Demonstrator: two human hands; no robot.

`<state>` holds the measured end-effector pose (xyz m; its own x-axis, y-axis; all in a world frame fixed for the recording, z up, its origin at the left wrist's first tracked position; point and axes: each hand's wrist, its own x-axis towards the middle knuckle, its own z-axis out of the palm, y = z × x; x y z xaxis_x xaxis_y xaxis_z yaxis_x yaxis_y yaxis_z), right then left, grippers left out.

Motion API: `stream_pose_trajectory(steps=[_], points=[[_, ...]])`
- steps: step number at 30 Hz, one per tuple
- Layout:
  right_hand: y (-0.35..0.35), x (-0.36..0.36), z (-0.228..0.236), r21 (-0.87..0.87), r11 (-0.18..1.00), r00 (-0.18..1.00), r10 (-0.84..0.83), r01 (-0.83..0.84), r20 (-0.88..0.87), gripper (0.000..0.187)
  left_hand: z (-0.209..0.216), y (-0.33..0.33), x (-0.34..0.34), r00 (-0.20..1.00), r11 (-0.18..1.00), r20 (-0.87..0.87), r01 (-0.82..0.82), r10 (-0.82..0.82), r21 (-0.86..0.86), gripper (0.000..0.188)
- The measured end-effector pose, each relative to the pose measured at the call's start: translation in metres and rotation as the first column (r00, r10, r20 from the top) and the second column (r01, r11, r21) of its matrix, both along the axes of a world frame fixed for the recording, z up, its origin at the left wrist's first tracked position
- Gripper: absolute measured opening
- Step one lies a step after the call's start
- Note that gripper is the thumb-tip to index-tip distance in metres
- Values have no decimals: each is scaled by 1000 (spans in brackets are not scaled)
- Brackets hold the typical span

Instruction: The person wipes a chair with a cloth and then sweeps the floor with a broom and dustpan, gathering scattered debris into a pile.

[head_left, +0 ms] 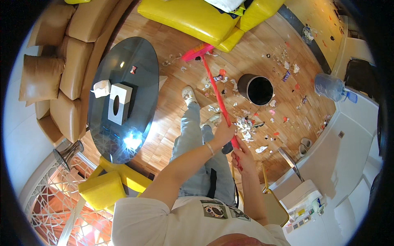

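A broom [217, 93] with a red handle slants away from me across the wooden floor. Its pink broom head [198, 52] rests near the front of the yellow sofa. My left hand [224, 133] is wrapped round the handle in front of my legs. Closer to my body, my right hand [243, 156] grips the handle near its end. Scraps of paper and wrappers [246, 125] lie heaped on the floor just beyond my hands, with more pieces strewn along the handle's right side.
A black bin [243, 87] stands among the litter. To the left is a dark oval table [141, 61] bearing a tissue box [125, 98], beside a tan sofa [76, 78]. A yellow sofa [184, 18] stands ahead. A water jug [328, 87] and slippers [304, 146] are at right.
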<state>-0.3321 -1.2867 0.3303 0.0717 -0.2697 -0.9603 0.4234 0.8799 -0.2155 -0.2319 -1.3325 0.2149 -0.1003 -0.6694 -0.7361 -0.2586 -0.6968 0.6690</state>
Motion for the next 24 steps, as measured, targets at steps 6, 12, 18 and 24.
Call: stream_pose_trajectory(steps=[6,12,18,24], points=[[2,14,12,-127,990,991,78,-64,107,57,37,-1,28,979,998,203,-23,33,-54,76],[-52,51,-54,-197,980,973,67,-22,221,52,-40,-58,82,953,999,303,-4,19,-52,76],[-27,41,-69,-83,980,950,-149,178,275,52,-49,-58,52,927,975,302,218,-223,51,80],[30,-16,-18,107,959,935,-280,262,218,51,-3,1,-9,913,926,187,331,-363,181,86]])
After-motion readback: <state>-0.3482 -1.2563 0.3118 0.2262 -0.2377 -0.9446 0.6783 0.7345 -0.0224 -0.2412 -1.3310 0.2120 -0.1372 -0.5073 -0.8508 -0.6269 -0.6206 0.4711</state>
